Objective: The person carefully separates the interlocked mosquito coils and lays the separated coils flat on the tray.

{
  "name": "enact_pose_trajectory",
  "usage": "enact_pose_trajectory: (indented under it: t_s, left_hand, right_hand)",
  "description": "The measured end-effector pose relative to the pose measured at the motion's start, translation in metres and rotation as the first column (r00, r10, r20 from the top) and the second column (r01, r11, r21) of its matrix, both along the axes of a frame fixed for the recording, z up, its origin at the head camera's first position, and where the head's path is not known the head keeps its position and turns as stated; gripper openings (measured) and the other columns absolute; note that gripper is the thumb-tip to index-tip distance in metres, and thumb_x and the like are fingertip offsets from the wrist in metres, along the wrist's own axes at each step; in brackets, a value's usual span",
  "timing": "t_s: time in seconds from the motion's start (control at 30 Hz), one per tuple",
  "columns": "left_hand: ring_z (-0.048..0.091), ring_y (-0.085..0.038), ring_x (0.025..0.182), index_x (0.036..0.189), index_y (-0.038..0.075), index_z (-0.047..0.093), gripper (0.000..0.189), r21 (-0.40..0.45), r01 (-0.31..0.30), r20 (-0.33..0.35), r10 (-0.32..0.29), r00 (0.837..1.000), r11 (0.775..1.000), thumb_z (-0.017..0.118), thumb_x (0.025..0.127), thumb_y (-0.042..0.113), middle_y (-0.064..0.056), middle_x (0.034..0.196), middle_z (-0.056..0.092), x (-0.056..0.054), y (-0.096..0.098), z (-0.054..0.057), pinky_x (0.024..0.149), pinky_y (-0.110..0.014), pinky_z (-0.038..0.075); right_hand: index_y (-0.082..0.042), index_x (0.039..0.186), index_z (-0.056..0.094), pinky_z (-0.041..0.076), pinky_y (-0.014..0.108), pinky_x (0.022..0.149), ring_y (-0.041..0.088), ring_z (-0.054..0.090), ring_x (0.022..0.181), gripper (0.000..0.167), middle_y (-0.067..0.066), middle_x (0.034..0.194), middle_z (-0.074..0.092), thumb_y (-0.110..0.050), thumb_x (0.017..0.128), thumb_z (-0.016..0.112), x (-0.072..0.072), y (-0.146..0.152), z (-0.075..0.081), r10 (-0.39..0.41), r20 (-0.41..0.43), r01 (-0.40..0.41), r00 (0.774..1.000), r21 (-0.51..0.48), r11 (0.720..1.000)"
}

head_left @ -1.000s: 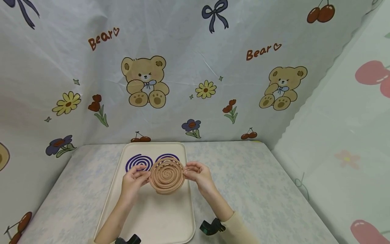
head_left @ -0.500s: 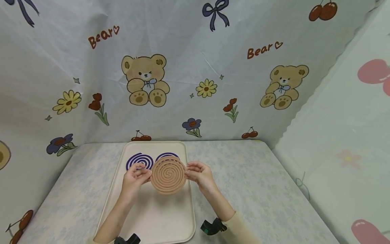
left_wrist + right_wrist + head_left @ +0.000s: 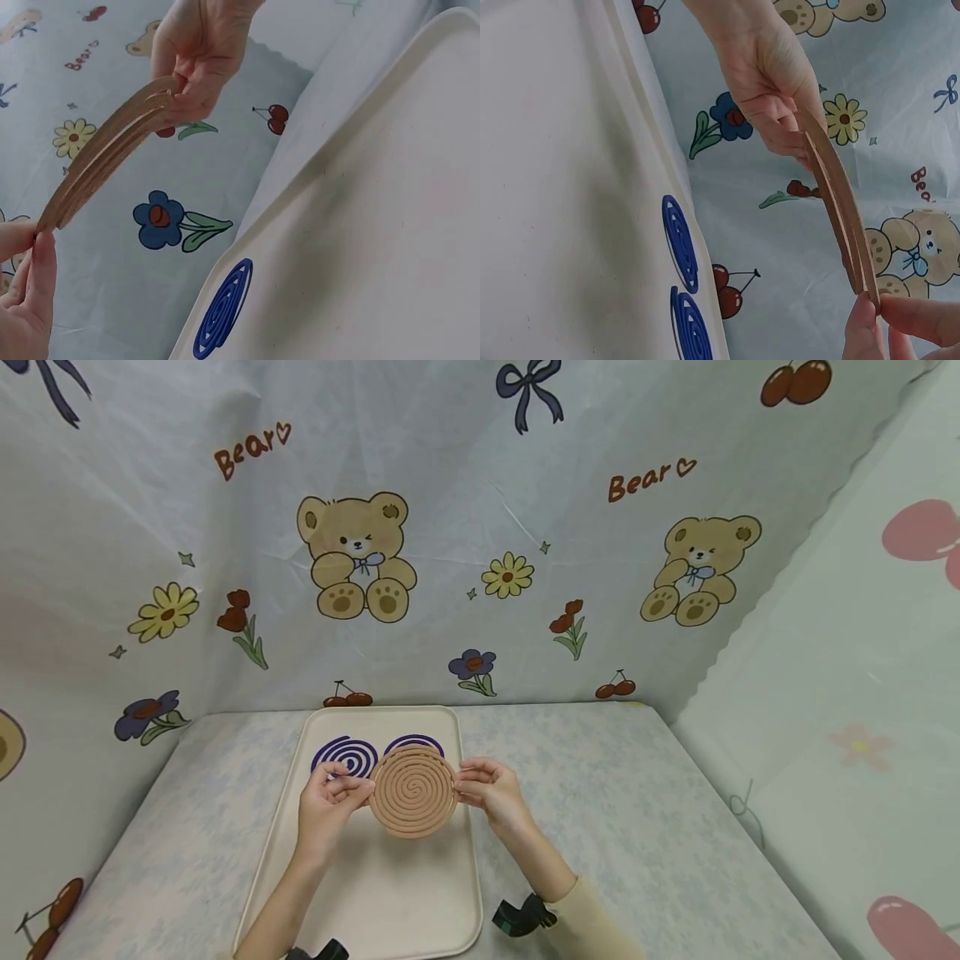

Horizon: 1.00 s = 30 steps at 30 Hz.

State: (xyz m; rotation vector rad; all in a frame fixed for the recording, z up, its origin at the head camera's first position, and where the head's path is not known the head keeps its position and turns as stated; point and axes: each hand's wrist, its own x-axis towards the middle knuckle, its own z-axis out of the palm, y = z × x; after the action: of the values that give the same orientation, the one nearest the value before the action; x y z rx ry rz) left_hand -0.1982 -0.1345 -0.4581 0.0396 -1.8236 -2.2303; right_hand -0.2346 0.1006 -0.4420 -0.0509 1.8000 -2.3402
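Note:
A tan mosquito coil, a round flat spiral, is held up above the tray between both hands. My left hand pinches its left edge with thumb and fingers. At the opposite edge, my right hand pinches it the same way. Seen edge-on in the left wrist view, the coil bows and shows narrow gaps between its layers. The right wrist view shows similar gaps in the coil. Two blue mosquito coils lie behind it on the tray: the left one and the partly hidden right one.
The cream tray with a raised rim lies on a pale mottled tabletop. Behind the table hangs a bear-and-flower printed cloth. Another printed cloth borders the right side. A black wrist device sits at the right cuff.
The tan coil's rings stood visibly apart one second ago; by half a second ago they looked flat from the head view, as now. Both hands keep their pinch, almost still.

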Motion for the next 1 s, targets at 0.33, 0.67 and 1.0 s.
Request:
enact_pose_trajectory:
  t_s: [0.33, 0.67, 1.0]
  left_hand:
    - [0.067, -0.002, 0.067, 0.121, 0.0, 0.052, 0.049, -0.188, 0.029, 0.116, -0.007, 0.993, 0.982, 0.073, 0.077, -0.005, 0.015, 0.07, 0.067, 0.001, -0.002, 0.003, 0.068, -0.02, 0.059]
    - [0.067, -0.003, 0.068, 0.108, 0.0, 0.046, 0.034, -0.112, 0.061, 0.115, -0.048, 0.992, 0.992, 0.066, 0.082, -0.009, 0.014, 0.071, 0.068, -0.001, 0.0, 0.003, 0.068, -0.02, 0.059]
    - [0.066, 0.0, 0.07, 0.1, 0.009, 0.042, 0.031, 0.045, 0.086, 0.185, -0.093, 0.978, 0.995, 0.061, 0.085, -0.009, 0.014, 0.072, 0.068, -0.004, -0.005, -0.003, 0.071, -0.019, 0.058]
  right_hand:
    - [0.008, 0.102, 0.058, 0.058, 0.021, 0.06, 0.008, 0.066, 0.062, 0.023, -0.003, 0.071, 0.066, 0.016, 0.08, 0.06, 0.001, 0.0, -0.003, -0.039, 0.015, 0.038, 0.999, 0.014, 0.999]
    - [0.01, 0.103, 0.058, 0.058, 0.021, 0.061, 0.008, 0.066, 0.063, 0.023, -0.003, 0.069, 0.067, 0.016, 0.08, 0.059, -0.002, -0.003, -0.007, -0.022, 0.04, 0.022, 0.999, 0.004, 1.0]
    - [0.01, 0.105, 0.057, 0.058, 0.02, 0.063, 0.007, 0.066, 0.065, 0.024, -0.004, 0.07, 0.068, 0.015, 0.081, 0.058, -0.003, -0.003, -0.011, 0.004, 0.052, -0.004, 0.999, -0.008, 1.0]
